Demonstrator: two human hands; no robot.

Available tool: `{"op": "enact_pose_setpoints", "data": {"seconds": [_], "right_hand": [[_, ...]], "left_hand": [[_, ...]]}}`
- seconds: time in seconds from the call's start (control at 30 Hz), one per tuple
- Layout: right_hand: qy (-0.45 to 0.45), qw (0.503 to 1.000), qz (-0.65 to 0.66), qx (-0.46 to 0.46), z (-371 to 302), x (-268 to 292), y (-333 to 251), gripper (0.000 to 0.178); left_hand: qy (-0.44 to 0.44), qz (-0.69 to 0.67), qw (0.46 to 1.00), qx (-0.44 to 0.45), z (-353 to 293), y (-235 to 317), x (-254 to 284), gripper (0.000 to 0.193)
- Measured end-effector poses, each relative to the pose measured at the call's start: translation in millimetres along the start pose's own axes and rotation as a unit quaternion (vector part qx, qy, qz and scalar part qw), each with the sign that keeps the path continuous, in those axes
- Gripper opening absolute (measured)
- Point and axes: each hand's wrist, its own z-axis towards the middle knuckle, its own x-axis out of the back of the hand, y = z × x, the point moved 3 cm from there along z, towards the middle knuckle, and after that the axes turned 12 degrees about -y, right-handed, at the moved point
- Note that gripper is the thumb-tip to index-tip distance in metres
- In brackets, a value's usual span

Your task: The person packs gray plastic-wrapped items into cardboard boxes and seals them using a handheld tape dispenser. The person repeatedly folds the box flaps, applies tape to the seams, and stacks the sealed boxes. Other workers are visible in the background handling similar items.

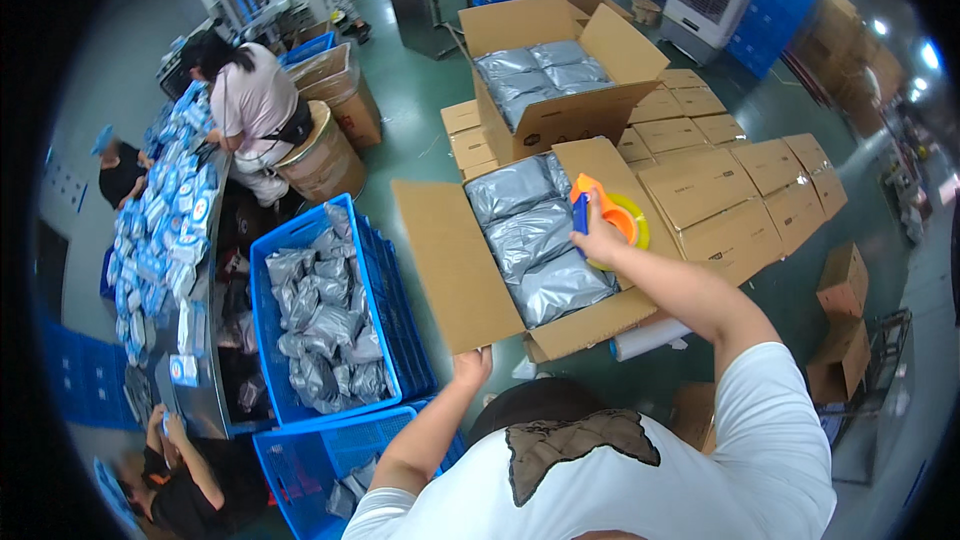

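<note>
An open cardboard box (pixel 590 338) stands in front of me, packed with grey plastic pouches (pixel 535 240). My right hand (pixel 602 239) is closed around the blue handle of an orange tape dispenser (pixel 588 186) with a yellow ring, held over the box's right side. At the near corner of the raised left flap (pixel 455 270), my left hand (pixel 472 367) pinches the cardboard edge; some of its fingers are hidden beneath the flap.
Behind is another open box (pixel 540 135) of pouches. Closed cartons (pixel 705 180) are stacked to the right. Blue crates (pixel 345 405) with grey pouches stand left, beside a table (pixel 205 380) heaped with blue-white packs, where co-workers (pixel 250 105) sit. A white air cooler (pixel 708 2) stands far right.
</note>
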Motion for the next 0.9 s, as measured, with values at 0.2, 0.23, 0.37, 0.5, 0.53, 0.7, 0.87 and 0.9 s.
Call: {"op": "enact_pose_setpoints", "data": {"seconds": [0.2, 0.23, 0.37, 0.5, 0.53, 0.7, 0.87, 0.9], "right_hand": [[0.033, 0.999, 0.001, 0.001, -1, -15, -13, 0.099], [0.048, 0.998, 0.046, -0.019, -2, -13, -17, 0.099], [0.167, 0.959, 0.229, -0.025, 7, -4, -2, 0.099], [0.126, 0.847, 0.516, 0.014, -14, 42, 9, 0.101], [0.161, 0.837, 0.522, 0.011, -25, 50, 5, 0.09], [0.369, 0.698, 0.601, 0.126, -122, 83, -27, 0.057], [0.673, 0.511, 0.528, 0.083, -239, 35, -3, 0.057], [0.698, 0.51, 0.502, 0.036, -247, 15, 6, 0.059]], "left_hand": [[-0.057, 0.024, 0.935, -0.351, 138, 45, 37, 0.019], [-0.079, 0.042, 0.932, -0.352, 156, 47, 26, 0.021], [-0.226, 0.081, 0.914, -0.326, 214, 50, -29, 0.053], [-0.209, 0.149, 0.871, -0.418, 251, 58, -53, 0.076], [-0.244, 0.159, 0.843, -0.453, 258, 57, -64, 0.079], [-0.398, 0.171, 0.781, -0.451, 265, 46, -106, 0.073], [-0.39, 0.161, 0.785, -0.454, 264, 57, -96, 0.07], [-0.381, 0.153, 0.787, -0.46, 265, 54, -99, 0.071]]}}
